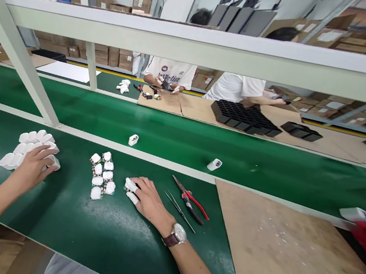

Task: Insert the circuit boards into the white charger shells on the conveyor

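My left hand (34, 165) rests on a heap of white plastic shells (28, 148) at the left of the green bench, fingers curled around one of them. My right hand (147, 199), with white finger cots and a wristwatch (176, 236), lies on the mat with its fingertips closed over a small part (127, 185) that I cannot make out. Between the hands sits a cluster of several small white assembled pieces (102, 175) with circuit boards showing.
Red-handled pliers (191, 200) and tweezers (179, 210) lie right of my right hand, then a brown board (290, 247). Two white parts (133, 139) (214, 164) sit on the green conveyor. Two people work opposite beside black trays (245, 118).
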`<state>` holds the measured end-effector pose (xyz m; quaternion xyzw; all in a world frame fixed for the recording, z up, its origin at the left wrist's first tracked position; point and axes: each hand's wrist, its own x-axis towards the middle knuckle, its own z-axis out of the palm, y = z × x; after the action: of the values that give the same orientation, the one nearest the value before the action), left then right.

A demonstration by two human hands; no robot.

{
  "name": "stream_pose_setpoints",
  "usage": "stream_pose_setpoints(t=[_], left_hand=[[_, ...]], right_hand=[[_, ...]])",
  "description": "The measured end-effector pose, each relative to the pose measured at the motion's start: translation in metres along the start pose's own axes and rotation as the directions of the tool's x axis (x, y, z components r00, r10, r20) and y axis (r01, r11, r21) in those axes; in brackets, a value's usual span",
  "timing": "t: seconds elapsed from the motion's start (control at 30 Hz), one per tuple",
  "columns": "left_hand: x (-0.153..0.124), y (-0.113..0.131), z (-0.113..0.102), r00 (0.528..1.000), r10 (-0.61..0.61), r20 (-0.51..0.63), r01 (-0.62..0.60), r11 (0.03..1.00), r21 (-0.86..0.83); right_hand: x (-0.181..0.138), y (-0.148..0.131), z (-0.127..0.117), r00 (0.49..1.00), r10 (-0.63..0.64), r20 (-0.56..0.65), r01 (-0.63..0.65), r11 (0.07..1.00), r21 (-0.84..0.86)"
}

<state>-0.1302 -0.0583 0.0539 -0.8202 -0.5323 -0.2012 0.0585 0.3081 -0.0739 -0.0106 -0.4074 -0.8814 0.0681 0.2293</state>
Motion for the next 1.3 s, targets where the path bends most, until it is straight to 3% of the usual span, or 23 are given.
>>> stream_pose_setpoints(t=[0.07,0.13,0.23,0.3,0.37,0.5,0.63,0.77,0.9,1.17,1.3], left_hand=[[0.011,0.036,0.000,1.000,0.003,-0.002,-0.003,0.974,-0.226],[0.021,0.081,0.004,0.997,0.040,0.070,-0.007,0.908,-0.418],[0.030,0.145,0.022,0.949,0.254,0.188,-0.082,0.772,-0.631],[0.034,0.174,0.040,0.913,0.349,0.213,-0.100,0.696,-0.711],[0.034,0.191,0.059,0.903,0.365,0.228,-0.075,0.656,-0.751],[0.024,0.198,0.089,0.915,0.292,0.277,0.061,0.581,-0.812],[0.009,0.199,0.105,0.927,0.219,0.304,0.150,0.528,-0.836],[0.007,0.203,0.108,0.953,0.186,0.239,0.095,0.565,-0.819],[0.008,0.203,0.102,0.949,0.195,0.249,0.070,0.639,-0.766],[0.012,0.208,0.094,0.880,0.413,0.236,-0.016,0.523,-0.852],[0.010,0.212,0.105,0.945,0.306,0.117,-0.121,0.658,-0.743]], right_hand=[[-0.005,-0.002,0.001,0.998,0.050,-0.039,-0.052,0.998,-0.041],[-0.015,-0.008,0.000,0.992,0.107,-0.063,-0.113,0.989,-0.100],[-0.034,-0.017,-0.006,0.988,0.141,-0.057,-0.147,0.984,-0.104],[-0.047,-0.020,-0.010,0.992,0.119,-0.046,-0.122,0.991,-0.063],[-0.058,-0.022,-0.014,0.990,0.116,-0.085,-0.118,0.993,-0.024],[-0.071,-0.029,-0.023,0.937,0.214,-0.275,-0.203,0.977,0.068],[-0.070,-0.048,-0.036,0.946,0.180,-0.271,-0.147,0.979,0.138],[-0.063,-0.058,-0.042,0.960,0.118,-0.255,-0.098,0.991,0.092],[-0.060,-0.056,-0.047,0.947,0.133,-0.292,-0.112,0.990,0.088],[-0.071,-0.065,-0.063,0.937,0.202,-0.285,-0.163,0.974,0.156],[-0.069,-0.075,-0.058,0.953,0.173,-0.248,-0.131,0.975,0.180]])
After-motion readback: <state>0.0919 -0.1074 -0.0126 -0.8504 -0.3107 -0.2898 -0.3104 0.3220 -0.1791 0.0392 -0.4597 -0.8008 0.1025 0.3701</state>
